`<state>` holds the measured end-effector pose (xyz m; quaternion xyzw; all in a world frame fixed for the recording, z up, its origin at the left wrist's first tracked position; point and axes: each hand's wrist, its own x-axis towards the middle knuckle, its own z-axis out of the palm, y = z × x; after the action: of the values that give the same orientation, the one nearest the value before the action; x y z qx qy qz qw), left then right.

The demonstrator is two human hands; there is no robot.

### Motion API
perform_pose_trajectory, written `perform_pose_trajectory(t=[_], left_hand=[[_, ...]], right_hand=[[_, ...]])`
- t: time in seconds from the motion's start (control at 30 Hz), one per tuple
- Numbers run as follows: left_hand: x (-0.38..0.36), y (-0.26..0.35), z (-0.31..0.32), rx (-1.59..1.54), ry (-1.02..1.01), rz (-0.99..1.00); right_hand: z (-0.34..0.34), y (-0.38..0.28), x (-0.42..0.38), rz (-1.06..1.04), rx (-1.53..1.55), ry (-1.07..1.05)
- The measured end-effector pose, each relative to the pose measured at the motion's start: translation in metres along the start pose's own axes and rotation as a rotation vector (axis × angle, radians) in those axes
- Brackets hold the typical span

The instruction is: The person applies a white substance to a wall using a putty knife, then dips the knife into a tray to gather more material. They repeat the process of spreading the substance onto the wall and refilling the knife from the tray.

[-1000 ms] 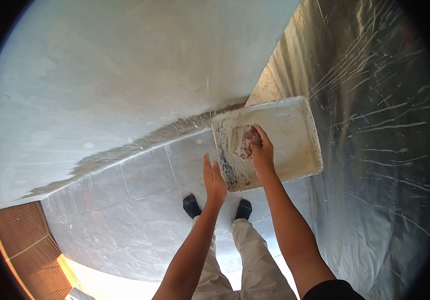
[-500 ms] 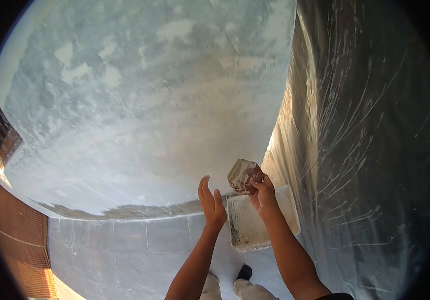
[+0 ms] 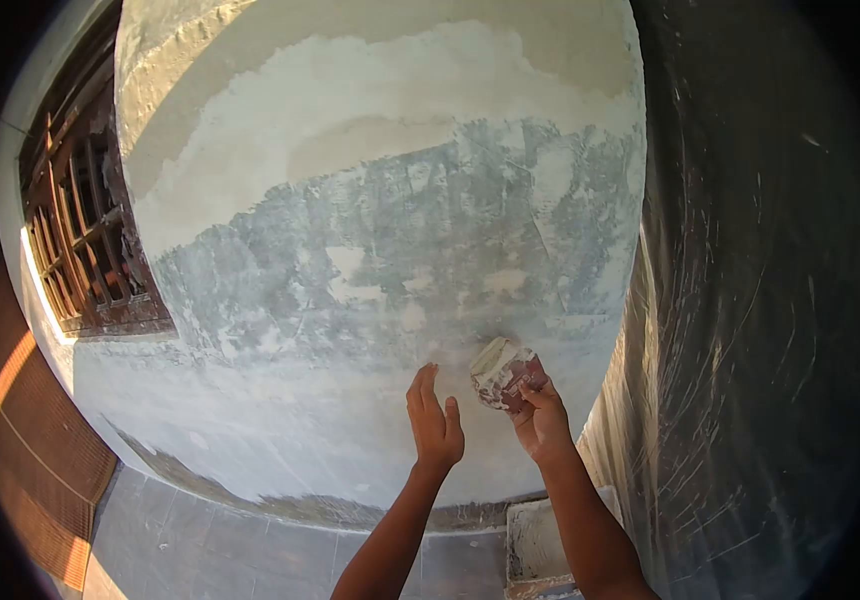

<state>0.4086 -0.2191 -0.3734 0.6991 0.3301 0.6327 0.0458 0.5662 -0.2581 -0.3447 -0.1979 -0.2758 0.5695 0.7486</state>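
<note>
My right hand (image 3: 540,420) grips a palm-sized reddish-brown piece (image 3: 507,377) caked with pale plaster, thumb on its near face; its exact kind I cannot make out. To its left, my left hand (image 3: 437,418) is raised with fingers stretched and thumb apart, touching nothing visible. Both hands are in front of a wall (image 3: 350,420) patched in white, beige and grey-green. Below my right forearm, partly hidden by it, a plaster-smeared tray (image 3: 533,545) rests on the floor.
A brown wooden window with bars (image 3: 90,230) is set in the wall at left. Plastic sheeting (image 3: 710,330) splashed with white hangs on the right. Grey floor tiles (image 3: 220,530) run along the wall's foot, and a brown ribbed mat or blind (image 3: 35,430) lies far left.
My view has tilted up, so more of the upper wall and window shows, while the tray sits lower in view and my feet are out of it. Both hands keep nearly the same pose.
</note>
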Motion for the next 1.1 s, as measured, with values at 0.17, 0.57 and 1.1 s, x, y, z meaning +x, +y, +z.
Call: perform_pose_trajectory(t=[0.17, 0.57, 1.1], left_hand=[[0.062, -0.010, -0.062, 0.048, 0.047, 0.101], [0.192, -0.014, -0.209, 0.162, 0.128, 0.371], [0.298, -0.051, -0.250, 0.342, 0.091, 0.570]], right_hand=[[0.082, 0.011, 0.022, -0.048, 0.039, -0.111], [0.273, 0.033, 0.040, -0.177, 0.110, -0.260], [0.366, 0.021, 0.077, -0.428, -0.133, -0.326]])
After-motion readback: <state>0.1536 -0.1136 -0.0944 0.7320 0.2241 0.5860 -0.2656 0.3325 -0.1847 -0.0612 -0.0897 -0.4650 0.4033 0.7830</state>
